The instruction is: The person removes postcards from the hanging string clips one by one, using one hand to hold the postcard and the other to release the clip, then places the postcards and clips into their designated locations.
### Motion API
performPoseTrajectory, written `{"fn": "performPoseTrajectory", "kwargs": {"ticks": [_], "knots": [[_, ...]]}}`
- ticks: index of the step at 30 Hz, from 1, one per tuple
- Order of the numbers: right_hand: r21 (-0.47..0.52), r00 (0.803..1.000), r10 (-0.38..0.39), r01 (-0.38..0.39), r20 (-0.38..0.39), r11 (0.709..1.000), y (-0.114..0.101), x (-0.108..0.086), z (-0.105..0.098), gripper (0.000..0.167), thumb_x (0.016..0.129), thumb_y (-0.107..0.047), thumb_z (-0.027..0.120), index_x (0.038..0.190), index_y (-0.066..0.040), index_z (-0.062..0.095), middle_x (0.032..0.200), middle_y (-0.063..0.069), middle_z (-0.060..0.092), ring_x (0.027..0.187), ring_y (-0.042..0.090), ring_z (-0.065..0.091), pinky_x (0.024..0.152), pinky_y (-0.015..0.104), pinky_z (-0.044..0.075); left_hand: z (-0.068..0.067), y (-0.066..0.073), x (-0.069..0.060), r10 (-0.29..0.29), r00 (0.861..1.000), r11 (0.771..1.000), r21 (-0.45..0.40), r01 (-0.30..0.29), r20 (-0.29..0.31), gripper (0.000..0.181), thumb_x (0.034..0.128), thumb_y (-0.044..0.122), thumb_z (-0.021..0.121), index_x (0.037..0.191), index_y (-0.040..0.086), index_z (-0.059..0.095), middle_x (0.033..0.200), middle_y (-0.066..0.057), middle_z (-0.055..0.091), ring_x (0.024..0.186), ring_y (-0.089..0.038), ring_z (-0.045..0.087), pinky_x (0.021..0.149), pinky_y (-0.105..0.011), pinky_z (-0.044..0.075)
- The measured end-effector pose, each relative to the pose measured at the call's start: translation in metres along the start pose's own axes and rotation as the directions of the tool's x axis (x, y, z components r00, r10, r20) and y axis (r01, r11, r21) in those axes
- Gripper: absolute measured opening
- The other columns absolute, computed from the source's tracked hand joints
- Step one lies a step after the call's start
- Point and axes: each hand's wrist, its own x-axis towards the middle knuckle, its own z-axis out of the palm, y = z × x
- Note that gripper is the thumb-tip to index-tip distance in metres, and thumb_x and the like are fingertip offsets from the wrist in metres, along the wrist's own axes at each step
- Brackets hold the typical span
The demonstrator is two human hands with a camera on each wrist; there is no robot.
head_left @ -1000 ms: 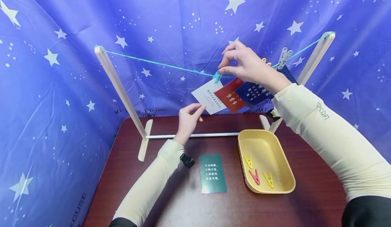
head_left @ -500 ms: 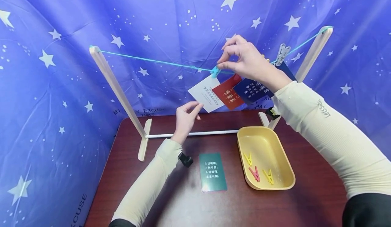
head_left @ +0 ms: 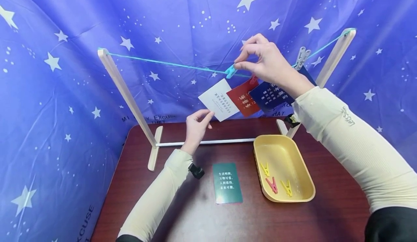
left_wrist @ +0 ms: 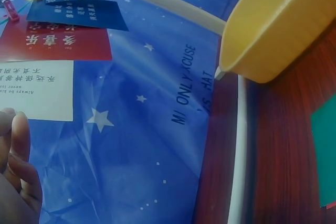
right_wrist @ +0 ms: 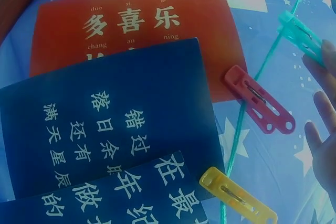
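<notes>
In the head view my left hand [head_left: 197, 128] pinches the lower corner of a white card [head_left: 219, 100] between thumb and finger. My right hand [head_left: 265, 59] pinches a turquoise clothespin [head_left: 231, 71] at the green line. The clothespin's front end is at the line, and the white card's top corner sits apart from it, a little below. Beside that card, a red card [head_left: 242, 97] hangs from a red clothespin [right_wrist: 260, 100]. Further right, dark blue cards [right_wrist: 105, 129] overlap; a yellow clothespin [right_wrist: 239, 195] and a white clothespin [head_left: 302, 56] hold them.
The line [head_left: 163, 63] runs between two wooden posts [head_left: 127, 97]. On the brown table [head_left: 182, 213] lies a green card [head_left: 227, 183]. To its right stands a yellow tray [head_left: 301, 166] with several clothespins. A white rod [head_left: 228, 141] joins the posts' feet.
The turquoise clothespin, earlier over the white card's top corner, has come off it and tilted up with my right hand. The white card has shifted slightly left in my left hand.
</notes>
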Motion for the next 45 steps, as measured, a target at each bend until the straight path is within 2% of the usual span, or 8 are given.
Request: {"fn": "performPoseTrajectory", "kwargs": {"ticks": [4, 7, 15, 24, 31, 34, 41, 45], "knots": [[-0.003, 1.000, -0.011, 0.011, -0.028, 1.000, 0.000, 0.000, -0.003, 0.006, 0.090, -0.006, 0.082, 0.090, -0.002, 0.078, 0.110, 0.014, 0.060, 0.125, 0.029, 0.056, 0.096, 0.039, 0.042, -0.002, -0.001, 0.001, 0.008, 1.000, 1.000, 0.003, -0.008, -0.004, 0.016, 0.0943, 0.008, 0.077, 0.100, -0.007, 0.077, 0.094, -0.020, 0.076, 0.047, -0.008, 0.058, 0.041, -0.019, 0.027], [-0.003, 0.999, -0.002, 0.002, -0.044, 1.000, -0.001, -0.002, -0.004, 0.006, 0.090, -0.007, 0.082, 0.090, -0.001, 0.078, 0.110, 0.014, 0.060, 0.126, 0.028, 0.056, 0.094, 0.035, 0.042, -0.004, -0.001, 0.000, 0.019, 1.000, 1.000, 0.002, -0.019, 0.000, 0.016, 0.0949, 0.007, 0.076, 0.100, -0.008, 0.076, 0.094, -0.023, 0.075, 0.047, -0.009, 0.058, 0.041, -0.018, 0.030], [-0.019, 0.997, 0.014, -0.015, -0.070, 1.000, 0.000, -0.012, -0.007, 0.006, 0.091, -0.006, 0.081, 0.095, -0.003, 0.080, 0.096, 0.007, 0.057, 0.093, 0.007, 0.048, 0.076, 0.025, 0.036, -0.009, -0.004, -0.006, 0.016, 1.000, 1.000, 0.018, -0.016, 0.002, 0.015, 0.0952, 0.008, 0.076, 0.099, -0.007, 0.077, 0.088, -0.021, 0.075, 0.047, -0.010, 0.058, 0.042, -0.019, 0.030], [-0.033, 0.997, 0.002, -0.005, -0.081, 0.999, -0.001, -0.019, -0.014, 0.006, 0.092, -0.006, 0.080, 0.095, -0.001, 0.079, 0.093, 0.003, 0.054, 0.093, -0.001, 0.044, 0.080, 0.025, 0.035, -0.015, -0.005, -0.009, -0.004, 0.999, 1.000, 0.018, 0.004, -0.040, 0.014, 0.0941, 0.005, 0.077, 0.099, -0.008, 0.077, 0.087, -0.022, 0.074, 0.046, -0.009, 0.057, 0.044, -0.017, 0.035], [-0.063, 0.997, 0.003, -0.007, -0.074, 0.998, 0.003, -0.033, -0.017, 0.005, 0.091, -0.005, 0.081, 0.094, -0.001, 0.079, 0.093, 0.005, 0.055, 0.086, 0.003, 0.042, 0.069, 0.025, 0.033, -0.016, 0.011, -0.015, -0.028, 0.999, 0.999, 0.020, 0.029, -0.042, 0.014, 0.0955, -0.003, 0.071, 0.102, -0.015, 0.073, 0.097, -0.038, 0.069, 0.047, -0.010, 0.055, 0.049, -0.014, 0.039], [-0.077, 0.999, 0.025, -0.029, -0.048, 0.997, 0.005, -0.040, -0.018, 0.007, 0.091, -0.007, 0.080, 0.096, -0.002, 0.079, 0.096, 0.005, 0.055, 0.087, 0.005, 0.042, 0.067, 0.025, 0.035, -0.016, 0.018, -0.019, -0.032, 0.999, 0.999, 0.024, 0.033, -0.041, 0.013, 0.0954, -0.006, 0.070, 0.102, -0.017, 0.072, 0.097, -0.040, 0.068, 0.047, -0.011, 0.056, 0.048, -0.014, 0.038], [-0.078, 0.997, 0.081, -0.081, -0.009, 0.994, 0.010, -0.058, -0.021, 0.005, 0.092, -0.008, 0.080, 0.096, -0.007, 0.081, 0.099, 0.006, 0.054, 0.092, 0.015, 0.044, 0.071, 0.026, 0.036, -0.020, 0.001, -0.020, -0.032, 0.999, 0.999, 0.036, 0.034, -0.042, 0.016, 0.0953, 0.002, 0.074, 0.103, -0.012, 0.074, 0.098, -0.032, 0.073, 0.048, -0.013, 0.057, 0.044, -0.016, 0.034], [-0.071, 0.998, 0.067, -0.067, -0.002, 0.995, 0.014, -0.065, -0.021, 0.005, 0.090, -0.007, 0.082, 0.095, -0.009, 0.081, 0.098, 0.008, 0.055, 0.090, 0.019, 0.043, 0.071, 0.028, 0.032, -0.023, -0.005, -0.022, -0.017, 0.999, 0.999, 0.028, 0.018, -0.038, 0.016, 0.0949, 0.006, 0.076, 0.101, -0.009, 0.076, 0.095, -0.030, 0.074, 0.048, -0.012, 0.058, 0.044, -0.017, 0.035]]}}
